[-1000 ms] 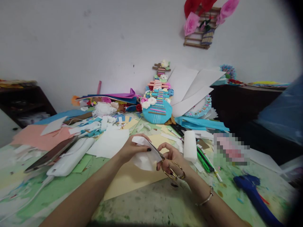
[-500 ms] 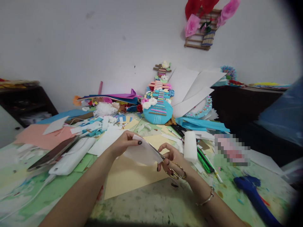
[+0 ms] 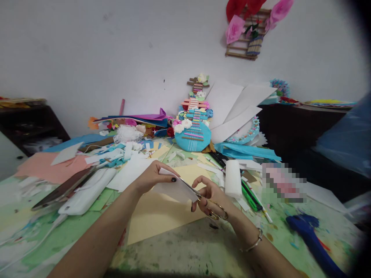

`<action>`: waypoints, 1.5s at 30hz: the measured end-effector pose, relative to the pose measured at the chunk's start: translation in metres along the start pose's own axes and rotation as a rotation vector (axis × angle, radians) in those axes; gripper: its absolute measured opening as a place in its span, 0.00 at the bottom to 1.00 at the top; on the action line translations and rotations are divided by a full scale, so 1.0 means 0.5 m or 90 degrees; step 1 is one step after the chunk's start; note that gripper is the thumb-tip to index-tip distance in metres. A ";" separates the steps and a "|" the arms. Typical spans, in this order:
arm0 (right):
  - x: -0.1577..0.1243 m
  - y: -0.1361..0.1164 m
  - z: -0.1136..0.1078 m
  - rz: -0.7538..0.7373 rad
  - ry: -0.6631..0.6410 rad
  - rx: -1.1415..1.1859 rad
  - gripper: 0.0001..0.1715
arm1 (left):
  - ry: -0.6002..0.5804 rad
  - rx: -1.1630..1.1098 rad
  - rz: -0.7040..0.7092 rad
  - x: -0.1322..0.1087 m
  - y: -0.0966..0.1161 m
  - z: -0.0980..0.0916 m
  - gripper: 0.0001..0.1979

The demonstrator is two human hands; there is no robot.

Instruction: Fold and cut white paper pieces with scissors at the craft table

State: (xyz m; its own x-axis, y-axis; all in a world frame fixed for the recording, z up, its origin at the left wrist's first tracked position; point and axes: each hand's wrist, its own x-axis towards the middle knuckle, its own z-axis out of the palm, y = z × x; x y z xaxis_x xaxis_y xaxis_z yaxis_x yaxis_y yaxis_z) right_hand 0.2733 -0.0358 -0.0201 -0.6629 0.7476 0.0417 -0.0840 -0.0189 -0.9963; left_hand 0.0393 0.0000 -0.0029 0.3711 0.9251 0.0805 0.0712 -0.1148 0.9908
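Note:
My left hand [image 3: 153,177] pinches a piece of white paper [image 3: 175,190] and holds it above a cream sheet [image 3: 158,216] on the table. My right hand [image 3: 211,195] has its fingers through the gold handles of a pair of scissors [image 3: 213,206]. The blades reach up and left along the paper's right edge. A bracelet [image 3: 254,242] circles my right wrist.
The table is strewn with paper scraps. A white phone case [image 3: 87,192] and a dark tablet lie at the left. A white roll [image 3: 232,178], green markers [image 3: 249,195] and a blue glue gun [image 3: 308,235] lie at the right. A blue paper guitar [image 3: 194,131] leans on the wall.
My left hand has turned the white paper, which now lies flatter and lower. The scissors' blades sit further along its edge. My right hand has barely shifted.

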 end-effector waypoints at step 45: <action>0.001 0.020 -0.009 -0.035 -0.048 -0.026 0.37 | -0.133 0.035 -0.012 0.002 -0.007 0.032 0.09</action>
State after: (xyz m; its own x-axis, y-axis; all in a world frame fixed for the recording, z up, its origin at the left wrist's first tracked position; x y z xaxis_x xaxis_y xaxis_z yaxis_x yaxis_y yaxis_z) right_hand 0.2754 -0.0324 -0.0302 -0.7126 0.6942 0.1012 -0.0926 0.0499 -0.9944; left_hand 0.0541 -0.0042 -0.0079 0.5528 0.8326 0.0328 0.1276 -0.1235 0.9841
